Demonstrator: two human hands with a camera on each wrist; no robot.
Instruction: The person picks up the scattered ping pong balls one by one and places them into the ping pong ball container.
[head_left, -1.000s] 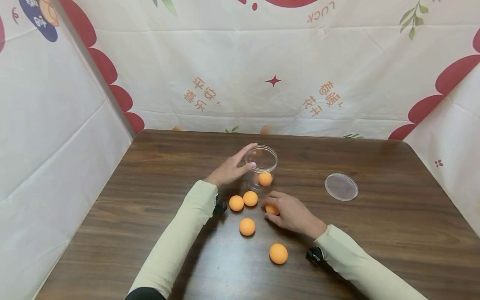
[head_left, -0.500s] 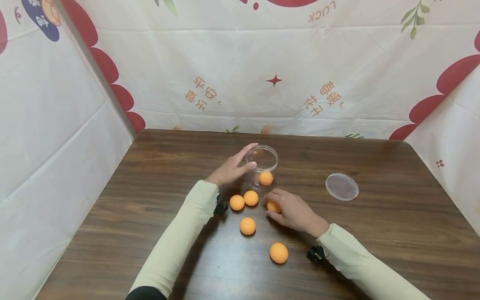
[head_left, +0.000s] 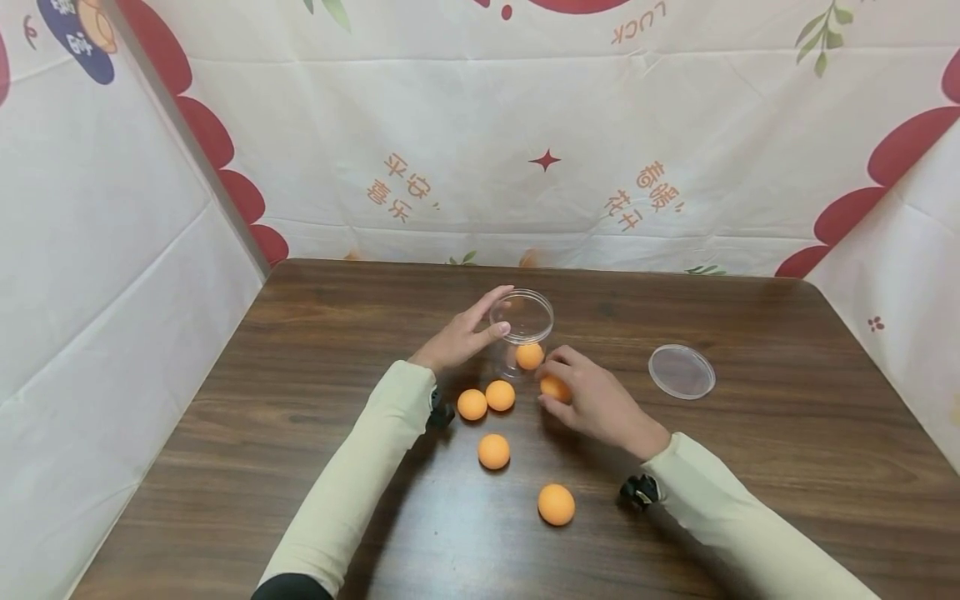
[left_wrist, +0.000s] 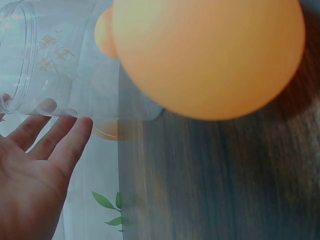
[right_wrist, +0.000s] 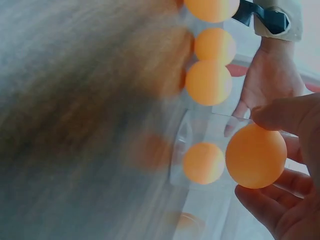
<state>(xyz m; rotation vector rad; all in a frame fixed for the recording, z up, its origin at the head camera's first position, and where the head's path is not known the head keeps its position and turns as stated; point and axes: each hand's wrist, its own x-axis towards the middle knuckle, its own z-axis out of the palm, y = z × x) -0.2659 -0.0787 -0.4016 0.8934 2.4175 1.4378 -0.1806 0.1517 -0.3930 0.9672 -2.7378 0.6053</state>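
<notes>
A clear plastic jar (head_left: 522, 321) stands upright on the table with one orange ping-pong ball (head_left: 529, 357) at its bottom. My left hand (head_left: 465, 337) holds the jar near its rim, thumb on the near side and fingers round the far side. Between thumb and fingers, my right hand (head_left: 596, 400) pinches another ping-pong ball (right_wrist: 256, 156), just right of the jar and raised off the table. Two more balls, a left one (head_left: 472, 404) and a right one (head_left: 500, 395), lie side by side in front of the jar.
Nearer the front lie two separate balls, one (head_left: 493, 452) at mid-table and another (head_left: 557, 505) closer to me. A round clear lid (head_left: 682, 372) rests flat to the right. A printed cloth (head_left: 480, 117) hangs behind the brown wooden table (head_left: 300, 467).
My right hand has lifted its ping-pong ball from the table and moved it slightly away from me, towards the jar's right side. My left hand stays at the jar.
</notes>
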